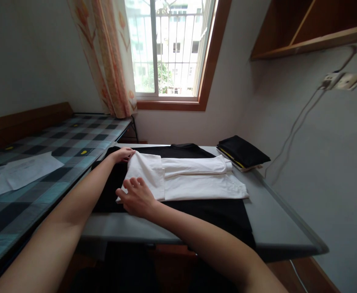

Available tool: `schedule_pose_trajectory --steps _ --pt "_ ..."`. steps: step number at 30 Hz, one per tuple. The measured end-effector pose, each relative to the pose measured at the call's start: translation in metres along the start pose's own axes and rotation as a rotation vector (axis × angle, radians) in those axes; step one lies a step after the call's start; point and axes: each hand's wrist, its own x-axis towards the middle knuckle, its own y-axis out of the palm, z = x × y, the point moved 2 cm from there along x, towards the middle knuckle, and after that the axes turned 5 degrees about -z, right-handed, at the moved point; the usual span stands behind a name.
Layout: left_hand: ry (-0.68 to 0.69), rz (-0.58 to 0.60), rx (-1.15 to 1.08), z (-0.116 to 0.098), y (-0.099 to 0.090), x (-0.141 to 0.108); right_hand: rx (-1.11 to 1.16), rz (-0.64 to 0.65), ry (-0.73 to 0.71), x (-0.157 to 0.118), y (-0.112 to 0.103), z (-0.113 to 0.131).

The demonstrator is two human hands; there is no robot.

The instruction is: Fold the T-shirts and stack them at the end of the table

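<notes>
A white shirt (196, 187) lies folded into a long strip, with a sleeve laid along its far side and small buttons near the right end. Its left end is turned over in a broad flap. At that flap's far left corner, my left hand (123, 155) is closed on the cloth. My right hand (138, 198) is at the near left corner, fingers curled down over the fabric; its fingertips are partly hidden. Beneath the shirt spreads a black garment (221, 215), showing on the far, left and near sides.
The grey table (282, 219) meets the wall at right. A black pouch (242, 150) rests on papers at its back right corner. On the left is a checked bed (53, 142) with white papers (28, 173). A cord (297, 118) hangs from a wall socket.
</notes>
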Motion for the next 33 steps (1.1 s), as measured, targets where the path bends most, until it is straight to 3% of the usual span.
schedule_pose_trajectory --steps 5,10,24,33 --pt "0.009 0.020 0.024 -0.006 -0.001 -0.004 -0.026 -0.010 -0.167 0.018 0.013 0.012" --pt "0.046 0.001 0.026 -0.006 -0.001 -0.005 -0.007 -0.003 -0.225 0.017 0.022 0.017" --pt "0.051 -0.047 0.034 0.000 0.000 -0.009 -0.019 -0.004 -0.153 0.016 0.025 0.014" --pt "0.047 -0.080 -0.006 -0.004 0.003 -0.015 -0.030 0.014 -0.045 0.024 0.034 0.028"
